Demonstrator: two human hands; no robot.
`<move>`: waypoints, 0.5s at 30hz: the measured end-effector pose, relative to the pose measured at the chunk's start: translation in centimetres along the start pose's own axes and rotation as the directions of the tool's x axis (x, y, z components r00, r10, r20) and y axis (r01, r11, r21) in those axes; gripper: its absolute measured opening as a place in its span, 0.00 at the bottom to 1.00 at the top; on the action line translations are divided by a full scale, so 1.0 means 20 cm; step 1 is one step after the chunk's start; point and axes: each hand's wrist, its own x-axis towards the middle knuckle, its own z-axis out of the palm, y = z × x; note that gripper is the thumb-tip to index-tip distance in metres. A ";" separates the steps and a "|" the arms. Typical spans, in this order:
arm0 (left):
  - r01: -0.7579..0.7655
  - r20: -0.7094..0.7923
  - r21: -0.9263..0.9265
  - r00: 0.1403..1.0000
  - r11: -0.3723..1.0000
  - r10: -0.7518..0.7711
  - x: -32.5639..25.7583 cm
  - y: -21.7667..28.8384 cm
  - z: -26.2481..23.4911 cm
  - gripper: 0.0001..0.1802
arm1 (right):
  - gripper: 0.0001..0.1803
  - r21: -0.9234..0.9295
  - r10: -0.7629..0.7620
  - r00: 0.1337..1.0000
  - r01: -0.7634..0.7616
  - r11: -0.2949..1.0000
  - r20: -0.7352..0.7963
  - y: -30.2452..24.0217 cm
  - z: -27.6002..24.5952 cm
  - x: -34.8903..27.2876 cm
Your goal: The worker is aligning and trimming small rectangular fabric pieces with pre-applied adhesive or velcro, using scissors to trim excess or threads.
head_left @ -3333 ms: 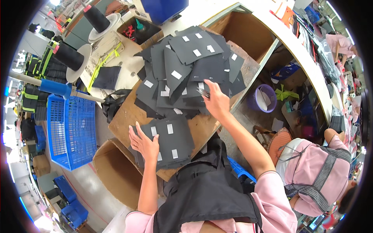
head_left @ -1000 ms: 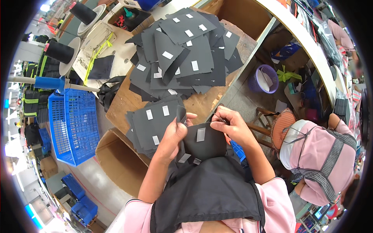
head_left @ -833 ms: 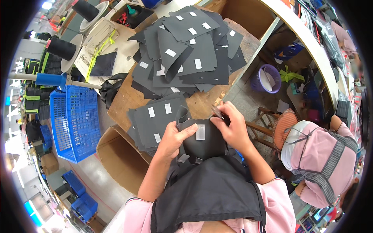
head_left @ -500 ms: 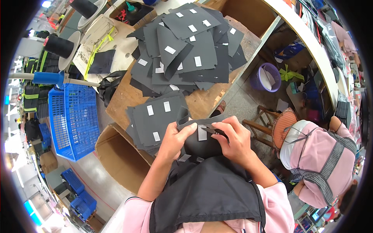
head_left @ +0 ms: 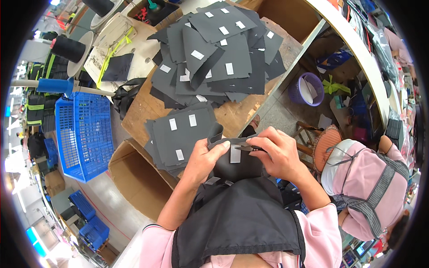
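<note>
My left hand (head_left: 203, 161) pinches the folded upper edge of a dark grey fabric piece (head_left: 223, 169) over my lap. A white rectangular patch (head_left: 235, 154) sits on that piece, just right of my left thumb. In my right hand (head_left: 280, 154) are small black thread snips (head_left: 251, 148), their pointed end lying at the top of the patch. My right fingers partly cover the snips. Close beyond my left hand is a neat stack of grey fabric pieces (head_left: 196, 134) with white patches. Farther off lies a larger loose heap of similar pieces (head_left: 232, 58).
A cardboard box (head_left: 134, 178) stands left of my left arm, with a blue plastic crate (head_left: 85, 143) beyond it. The wooden table (head_left: 138, 107) carries the fabric. To the right are a purple basket (head_left: 295, 91) and a seated person in pink (head_left: 371, 187).
My right hand has shifted slightly right, its fingers closer together over the snips. The fabric's folded edge sits a bit differently in my left hand, which stays almost in place.
</note>
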 end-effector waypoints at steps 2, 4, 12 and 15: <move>0.008 0.000 0.039 1.000 0.999 -0.008 0.00 0.00 -0.01 0.06 | 0.20 -0.025 -0.073 0.994 0.075 0.997 0.080 0.01 -0.03 0.03; 0.017 -0.009 0.028 1.000 0.999 -0.017 -0.01 0.03 0.01 0.06 | 0.20 -0.001 -0.090 0.992 0.090 0.996 0.086 0.03 -0.04 0.05; 0.026 0.005 0.032 1.000 0.999 -0.027 -0.01 0.03 0.00 0.06 | 0.17 -0.035 -0.195 0.973 0.201 0.979 0.125 0.03 -0.05 0.10; 0.034 -0.006 0.039 0.999 0.999 -0.034 -0.01 0.03 0.01 0.06 | 0.19 -0.119 -0.300 0.942 0.318 0.941 0.150 0.05 -0.05 0.09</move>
